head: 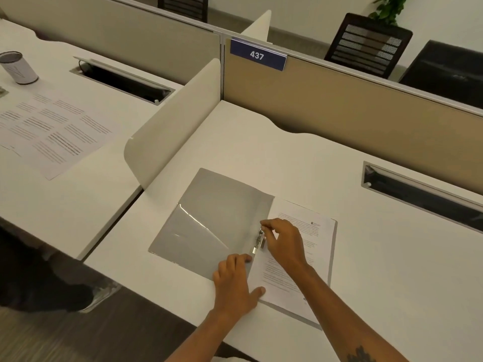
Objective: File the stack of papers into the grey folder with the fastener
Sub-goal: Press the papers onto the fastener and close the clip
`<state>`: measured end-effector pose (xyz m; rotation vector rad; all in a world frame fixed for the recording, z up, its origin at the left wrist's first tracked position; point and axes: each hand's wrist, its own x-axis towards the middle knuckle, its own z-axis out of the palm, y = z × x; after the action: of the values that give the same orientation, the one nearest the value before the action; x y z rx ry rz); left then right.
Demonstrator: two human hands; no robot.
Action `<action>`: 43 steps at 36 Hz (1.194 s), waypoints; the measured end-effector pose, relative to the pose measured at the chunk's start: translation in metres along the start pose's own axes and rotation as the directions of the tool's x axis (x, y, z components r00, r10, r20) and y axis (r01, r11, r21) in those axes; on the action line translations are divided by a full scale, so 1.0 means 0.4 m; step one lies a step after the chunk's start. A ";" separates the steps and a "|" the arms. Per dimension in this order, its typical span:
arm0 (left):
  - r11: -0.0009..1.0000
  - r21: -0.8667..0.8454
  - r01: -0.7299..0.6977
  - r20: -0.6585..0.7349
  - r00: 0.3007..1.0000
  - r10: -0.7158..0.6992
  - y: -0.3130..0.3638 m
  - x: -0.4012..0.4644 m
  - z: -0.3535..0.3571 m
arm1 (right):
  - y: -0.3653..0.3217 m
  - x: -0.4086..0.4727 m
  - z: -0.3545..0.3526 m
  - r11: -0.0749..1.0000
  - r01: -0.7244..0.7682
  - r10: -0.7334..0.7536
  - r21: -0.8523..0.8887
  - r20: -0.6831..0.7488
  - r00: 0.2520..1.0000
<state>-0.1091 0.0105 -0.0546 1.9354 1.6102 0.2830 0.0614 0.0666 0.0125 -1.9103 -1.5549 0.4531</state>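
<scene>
The grey folder (209, 220) lies open on the white desk, its cover flap spread to the left. A stack of printed papers (308, 246) rests on its right half. At the spine stands the metal fastener (258, 241). My right hand (285, 241) pinches the top of the fastener with thumb and fingers. My left hand (235, 280) lies flat across the spine near the front edge, fingers on the cover and thumb on the papers' left margin.
A curved white divider (172, 126) stands left of the folder. Beyond it, the neighbouring desk holds printed sheets (52, 129) and a white cup (18, 67). A cable slot (423, 194) is at the right rear. A tan partition (339, 105) backs the desk.
</scene>
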 end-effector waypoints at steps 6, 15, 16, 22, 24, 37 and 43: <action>1.000 0.021 0.010 -0.013 1.000 -0.010 0.006 0.001 0.000 | -0.005 -0.048 0.012 0.999 -0.032 0.032 -0.011 0.016 0.999; 0.999 0.039 0.010 -0.004 1.000 -0.010 0.018 -0.001 -0.016 | -0.007 -0.082 0.029 0.994 -0.099 0.097 0.033 0.058 0.994; 0.999 0.041 0.010 -0.001 1.000 -0.010 0.019 -0.001 -0.018 | -0.008 -0.078 0.028 0.991 -0.121 0.118 0.050 0.054 0.992; 0.999 0.052 0.012 0.015 1.000 -0.013 0.023 -0.001 -0.024 | -0.014 -0.053 0.020 0.933 -0.339 0.325 0.125 0.121 0.938; 0.999 0.050 0.011 0.014 1.000 -0.012 0.024 -0.001 -0.024 | -0.015 -0.046 0.015 0.916 -0.392 0.377 0.087 0.152 0.914; 0.999 0.040 0.014 0.020 1.000 -0.015 0.020 0.000 -0.017 | -0.033 -0.016 0.020 0.900 -0.361 0.413 -0.243 0.215 0.885; 0.999 0.046 0.016 0.003 1.000 -0.016 0.019 0.000 -0.017 | -0.038 -0.018 0.033 0.887 -0.331 0.404 -0.321 0.194 0.894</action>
<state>-0.1063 0.0121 -0.0450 1.9551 1.6426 0.2384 0.0403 0.0647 0.0119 -2.4733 -1.4687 0.6983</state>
